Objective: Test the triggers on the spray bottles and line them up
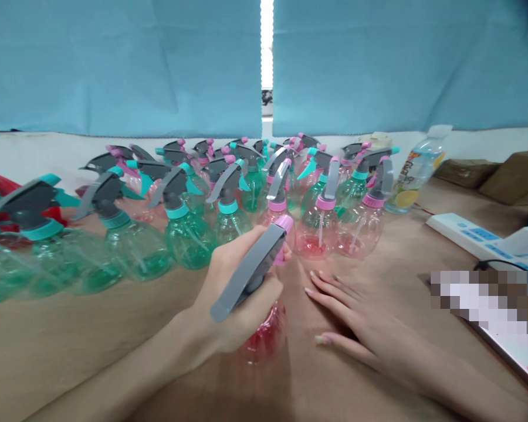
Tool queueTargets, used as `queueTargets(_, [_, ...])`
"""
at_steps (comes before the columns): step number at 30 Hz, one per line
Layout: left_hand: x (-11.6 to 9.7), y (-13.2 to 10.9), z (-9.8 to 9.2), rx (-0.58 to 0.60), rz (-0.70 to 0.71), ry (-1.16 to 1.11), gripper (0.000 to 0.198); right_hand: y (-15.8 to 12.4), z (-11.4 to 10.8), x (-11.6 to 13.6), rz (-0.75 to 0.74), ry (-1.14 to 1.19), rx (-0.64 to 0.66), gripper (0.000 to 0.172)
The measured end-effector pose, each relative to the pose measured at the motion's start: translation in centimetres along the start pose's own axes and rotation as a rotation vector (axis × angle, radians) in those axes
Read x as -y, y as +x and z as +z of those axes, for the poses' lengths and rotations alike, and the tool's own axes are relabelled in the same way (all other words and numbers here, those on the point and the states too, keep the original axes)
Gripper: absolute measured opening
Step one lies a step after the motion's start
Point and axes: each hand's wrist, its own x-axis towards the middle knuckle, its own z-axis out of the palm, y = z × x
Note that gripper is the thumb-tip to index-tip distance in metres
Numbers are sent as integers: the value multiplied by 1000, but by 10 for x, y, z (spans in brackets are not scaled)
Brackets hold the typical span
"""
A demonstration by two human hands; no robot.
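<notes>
My left hand (237, 293) is wrapped round the neck of a pink spray bottle (264, 334) that stands on the brown table; its grey trigger head (250, 269) sticks out toward me. To its right, my right hand (361, 322) lies flat on the table with the fingers stretched out and apart, holding nothing. Just beyond both hands stand several more spray bottles, pink ones (321, 228) at centre right and green ones (187, 234) at centre left.
Rows of green and pink spray bottles fill the far half of the table up to a white ledge under blue curtains. A clear drink bottle (416, 176) stands at the right end of the rows. A white power strip (470, 234) and cardboard boxes (506, 173) lie at the right.
</notes>
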Motion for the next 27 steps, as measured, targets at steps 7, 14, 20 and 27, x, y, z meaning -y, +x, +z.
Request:
queueTargets(7, [1,-2,-1,39,-11,40,5,1,-1,0,0,24,-5,64])
queueTargets(14, [4,-4,3,-26,-61,-15,8,2,-6,3,13,-7,49,68])
queueTargets(20, [4,-8,13,-89,-61,-42,14,1,-5,3,13,-4,33,68])
queueTargets(27, [-4,-16,26,-66,74,-147,18,3,-3,-1,-17,38,27,69])
